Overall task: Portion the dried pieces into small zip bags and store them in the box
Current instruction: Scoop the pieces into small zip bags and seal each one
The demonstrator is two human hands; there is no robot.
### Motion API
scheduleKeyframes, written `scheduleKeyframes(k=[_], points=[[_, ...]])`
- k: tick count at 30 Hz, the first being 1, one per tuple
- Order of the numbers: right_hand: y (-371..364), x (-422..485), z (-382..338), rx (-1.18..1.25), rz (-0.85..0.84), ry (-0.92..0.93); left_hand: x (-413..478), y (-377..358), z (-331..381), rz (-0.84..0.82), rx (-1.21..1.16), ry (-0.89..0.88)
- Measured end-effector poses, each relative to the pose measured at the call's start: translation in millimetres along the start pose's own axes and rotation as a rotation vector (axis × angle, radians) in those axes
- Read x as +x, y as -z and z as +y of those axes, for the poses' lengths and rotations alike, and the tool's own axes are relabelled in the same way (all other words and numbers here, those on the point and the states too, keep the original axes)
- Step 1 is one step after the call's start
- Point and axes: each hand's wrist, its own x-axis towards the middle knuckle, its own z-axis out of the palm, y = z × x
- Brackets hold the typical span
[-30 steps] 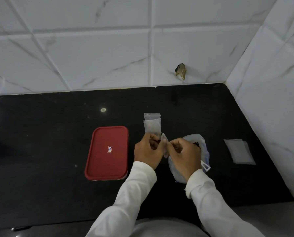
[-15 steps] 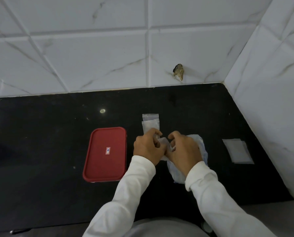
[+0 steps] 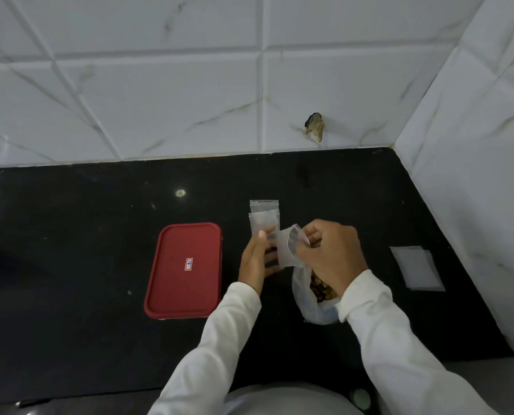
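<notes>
Now parted again, after the knuckle-to-knuckle press of half a second back. Holds a small zip bag (image 3: 286, 253) upright between both hands, over the middle of the black worktop (image 3: 70, 241), just right of the red-lidded box (image 3: 185, 271). Grips the bag's left side with the left hand (image 3: 255, 260), thumb on the near face, fingers curled behind. Pinches the bag's top lip with the right hand (image 3: 332, 256), thumb and forefinger closed on the plastic, and draws it out into an open loop. Looks empty through the translucent film, though not with certainty. Suggests a mouth just worked open and ready for filling, not a portion already sealed. Leaves the large plastic bag (image 3: 302, 298) slumped on the worktop under the right wrist, toward the front edge, with brown dried pieces (image 3: 320, 290) visible inside. Shows two more small bags (image 3: 264, 217) lying flat and overlapping just behind the hands, toward the back edge; cannot tell whether filled. Shows a flat stack of spare bags (image 3: 417, 268) near the right edge, well apart. Finds the box lid on, so probably nothing stored from this portion yet. Calls next for a pinch of pieces with the right hand and a steady left-hand hold on the open mouth; risks the thin lip folding shut, or pieces scattering on the dark worktop.
</notes>
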Motion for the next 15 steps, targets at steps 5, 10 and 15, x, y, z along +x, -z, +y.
scheduleKeyframes(k=[5,10,15], points=[[-2.0,-3.2,-3.4,0.042,-0.066,-0.015,-2.3,-9.6,-8.9,-0.026,-0.298,0.094],[-5.1,-4.2,-1.2,-0.041,-0.166,-0.085,-1.9,-12.0,-15.7,-0.032,-0.417,0.137],[1.5,-19.8,-1.4,0.116,-0.163,-0.042,-2.0,-17.5,-16.3,-0.148,-0.559,0.269]])
